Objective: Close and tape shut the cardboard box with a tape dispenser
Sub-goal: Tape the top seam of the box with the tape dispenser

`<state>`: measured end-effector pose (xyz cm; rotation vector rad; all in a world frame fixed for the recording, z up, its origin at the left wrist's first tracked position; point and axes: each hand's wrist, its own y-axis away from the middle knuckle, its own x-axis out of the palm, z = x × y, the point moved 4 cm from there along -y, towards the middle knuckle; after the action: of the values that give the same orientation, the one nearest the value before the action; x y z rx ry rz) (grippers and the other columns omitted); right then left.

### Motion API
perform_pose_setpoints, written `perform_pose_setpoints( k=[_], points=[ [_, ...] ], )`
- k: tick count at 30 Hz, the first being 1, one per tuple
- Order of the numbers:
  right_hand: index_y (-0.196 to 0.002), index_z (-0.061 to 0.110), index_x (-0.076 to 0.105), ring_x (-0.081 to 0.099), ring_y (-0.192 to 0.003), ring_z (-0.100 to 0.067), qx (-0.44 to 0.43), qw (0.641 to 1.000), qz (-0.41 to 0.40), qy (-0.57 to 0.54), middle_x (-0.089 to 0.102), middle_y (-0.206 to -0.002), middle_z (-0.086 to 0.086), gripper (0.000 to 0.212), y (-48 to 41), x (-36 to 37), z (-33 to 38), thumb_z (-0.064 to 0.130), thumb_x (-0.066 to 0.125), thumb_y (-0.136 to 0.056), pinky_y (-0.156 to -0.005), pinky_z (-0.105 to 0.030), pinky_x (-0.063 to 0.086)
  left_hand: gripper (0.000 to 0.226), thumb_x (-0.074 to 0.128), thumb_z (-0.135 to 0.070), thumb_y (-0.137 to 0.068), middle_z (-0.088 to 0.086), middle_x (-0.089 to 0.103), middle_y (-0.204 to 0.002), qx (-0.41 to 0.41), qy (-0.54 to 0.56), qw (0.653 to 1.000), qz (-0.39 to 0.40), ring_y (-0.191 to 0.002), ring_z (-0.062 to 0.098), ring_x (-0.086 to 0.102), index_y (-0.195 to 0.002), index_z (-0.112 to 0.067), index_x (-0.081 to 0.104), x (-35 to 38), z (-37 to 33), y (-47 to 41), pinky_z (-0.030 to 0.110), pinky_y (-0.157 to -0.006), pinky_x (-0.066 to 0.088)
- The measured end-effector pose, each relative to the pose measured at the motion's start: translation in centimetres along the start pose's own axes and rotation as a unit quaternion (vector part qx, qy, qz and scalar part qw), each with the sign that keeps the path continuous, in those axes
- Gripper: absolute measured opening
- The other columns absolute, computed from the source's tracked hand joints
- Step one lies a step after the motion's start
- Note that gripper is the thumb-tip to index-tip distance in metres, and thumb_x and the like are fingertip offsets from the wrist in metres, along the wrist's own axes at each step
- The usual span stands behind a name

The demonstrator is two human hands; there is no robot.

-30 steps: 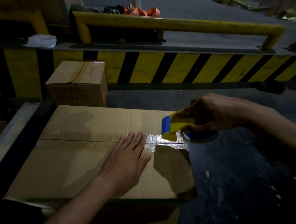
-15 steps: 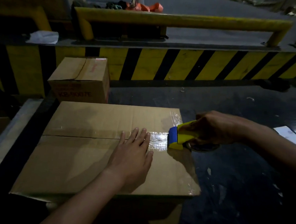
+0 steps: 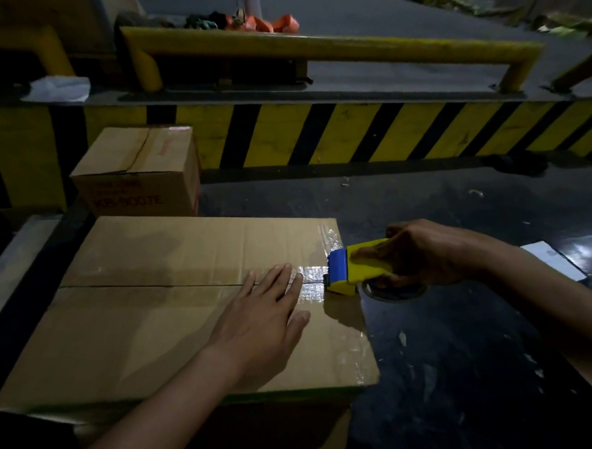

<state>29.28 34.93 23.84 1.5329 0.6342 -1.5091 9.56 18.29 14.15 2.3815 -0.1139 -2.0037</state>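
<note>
A large cardboard box [image 3: 138, 322] lies in front of me with its two top flaps closed and a seam running left to right. My left hand [image 3: 264, 320] lies flat on the lid with straight fingers, fingertips over the seam. A shiny strip of clear tape [image 3: 314, 273] covers the seam between those fingertips and the box's right edge. My right hand [image 3: 426, 257] grips a yellow and blue tape dispenser [image 3: 352, 266], whose blue end sits at the box's right edge on the tape.
A smaller printed cardboard box [image 3: 138, 171] stands just behind the large one at the left. A yellow-and-black striped barrier [image 3: 361, 135] with a yellow rail [image 3: 331, 44] runs across the back. Dark floor [image 3: 469, 353] lies to the right, with a white sheet [image 3: 553, 260] near my right forearm.
The dispenser and my right hand have slid right along the seam to the box's right edge. My left hand stayed flat on the lid. The camera shifted slightly.
</note>
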Motion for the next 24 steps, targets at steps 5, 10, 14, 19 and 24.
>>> perform_pose_setpoints(
  k=[5, 10, 14, 19, 24],
  points=[
    [-0.139, 0.054, 0.045, 0.055, -0.080, -0.009, -0.002, 0.999, -0.010, -0.037, 0.047, -0.097, 0.011, 0.056, -0.4, 1.7, -0.4, 0.057, 0.063, -0.087, -0.066, -0.023, 0.046, 0.066, 0.009, -0.052, -0.102, -0.002, -0.012, -0.165, -0.027, -0.030, 0.999, 0.008, -0.150, 0.016, -0.018, -0.158, -0.021, -0.004, -0.2, -0.7, -1.0, 0.047, -0.123, -0.004],
    [-0.140, 0.051, 0.046, 0.054, -0.079, -0.009, -0.002, 0.999, -0.009, -0.046, 0.047, -0.097, 0.009, 0.055, -0.5, 1.9, -1.0, 0.054, 0.064, -0.088, -0.061, -0.018, 0.037, 0.070, 0.003, -0.058, -0.101, -0.004, -0.019, -0.164, -0.007, -0.003, 1.000, 0.005, -0.148, 0.009, -0.023, -0.157, -0.019, -0.010, 0.8, -1.9, -1.7, 0.038, -0.123, -0.009],
    [-0.139, 0.055, 0.044, 0.055, -0.077, -0.009, -0.020, 0.998, -0.018, -0.059, 0.049, -0.093, 0.009, 0.056, 0.3, 1.1, -1.3, 0.056, 0.064, -0.087, -0.062, -0.021, 0.041, 0.068, 0.000, -0.059, -0.100, -0.007, -0.019, -0.163, -0.009, -0.015, 1.000, 0.001, -0.147, 0.005, -0.024, -0.157, -0.022, -0.010, 0.6, -1.3, -1.2, 0.035, -0.122, -0.010],
    [-0.136, 0.061, 0.045, 0.058, -0.085, -0.007, 0.006, 0.998, -0.016, -0.058, 0.051, -0.098, 0.011, 0.056, 3.0, 1.1, -3.9, 0.060, 0.065, -0.083, -0.070, -0.023, 0.044, 0.068, 0.002, -0.056, -0.101, -0.004, -0.016, -0.164, -0.009, -0.009, 1.000, 0.014, -0.148, 0.007, -0.022, -0.157, -0.019, -0.008, 0.1, -1.7, -1.1, 0.039, -0.123, -0.005],
    [-0.138, 0.054, 0.047, 0.052, -0.072, -0.009, -0.005, 0.998, -0.019, -0.055, 0.047, -0.089, 0.005, 0.056, 2.0, 3.6, -4.3, 0.051, 0.067, -0.086, -0.060, -0.020, 0.035, 0.071, 0.018, -0.047, -0.099, 0.006, -0.004, -0.167, -0.036, -0.039, 0.998, 0.018, -0.152, 0.019, -0.009, -0.158, -0.012, 0.001, -0.8, -3.5, -2.6, 0.046, -0.123, 0.003]
  ],
)
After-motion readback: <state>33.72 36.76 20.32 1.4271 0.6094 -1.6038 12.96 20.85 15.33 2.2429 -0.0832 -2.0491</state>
